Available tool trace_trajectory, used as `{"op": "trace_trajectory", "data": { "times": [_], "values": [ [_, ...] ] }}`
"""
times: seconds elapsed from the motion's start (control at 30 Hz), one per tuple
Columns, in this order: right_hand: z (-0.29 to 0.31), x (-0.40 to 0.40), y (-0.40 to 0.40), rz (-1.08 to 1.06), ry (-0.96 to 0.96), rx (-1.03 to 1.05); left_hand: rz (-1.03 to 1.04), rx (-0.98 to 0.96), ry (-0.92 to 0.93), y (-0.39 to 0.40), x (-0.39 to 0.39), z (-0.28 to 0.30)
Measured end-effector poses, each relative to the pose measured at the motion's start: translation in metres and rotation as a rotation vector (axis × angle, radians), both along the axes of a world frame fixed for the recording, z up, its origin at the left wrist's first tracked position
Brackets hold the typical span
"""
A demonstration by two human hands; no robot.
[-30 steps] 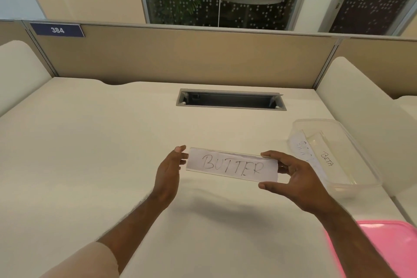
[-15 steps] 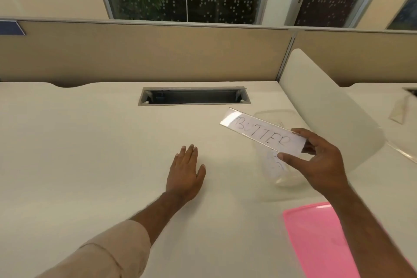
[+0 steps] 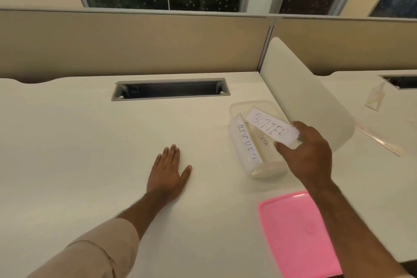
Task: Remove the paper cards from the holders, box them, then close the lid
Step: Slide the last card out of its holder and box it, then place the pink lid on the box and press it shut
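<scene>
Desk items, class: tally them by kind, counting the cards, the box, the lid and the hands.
Paper cards: 3 (BUTTER card, BETA card, blue-lettered card)
Clear box: 1
Pink lid: 1
Hands: 2 (left hand, right hand)
Total: 7

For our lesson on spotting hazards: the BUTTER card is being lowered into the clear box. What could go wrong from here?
1. The right hand pinches the BUTTER card by one end, tilted across the box; it might come to rest propped on the rim rather than lying flat, which could block the lid.
2. The left hand lies flat on the desk, not steadying the box, so a nudge might slide it.
</scene>
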State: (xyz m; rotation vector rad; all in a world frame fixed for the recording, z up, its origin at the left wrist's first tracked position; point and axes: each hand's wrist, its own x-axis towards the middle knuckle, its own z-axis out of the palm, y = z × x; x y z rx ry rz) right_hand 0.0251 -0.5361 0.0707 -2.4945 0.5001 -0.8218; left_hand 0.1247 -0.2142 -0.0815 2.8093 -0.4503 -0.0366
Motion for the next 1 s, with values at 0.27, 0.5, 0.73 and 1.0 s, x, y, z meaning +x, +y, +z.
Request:
{"op": "trace_trajectory", "data": {
  "times": [0.27, 0.5, 0.73, 1.0],
  "values": [
    [-0.022, 0.022, 0.03, -0.017, 0.182, 0.011, 0.009, 0.009, -0.013, 0.0, 0.001, -0.003],
    [-0.024, 0.038, 0.042, -0.056, 0.478, -0.093, 0.007, 0.023, -0.02, 0.0, 0.001, -0.002],
    [-0.03, 0.041, 0.039, 0.005, 0.482, 0.022, 0.013, 0.019, -0.022, -0.001, -0.001, 0.0],
    [-0.033, -0.009, 0.032, 0.003, -0.041, -0.034, 0.017, 0.024, -0.017, -0.002, -0.002, 0.001]
  ]
}}
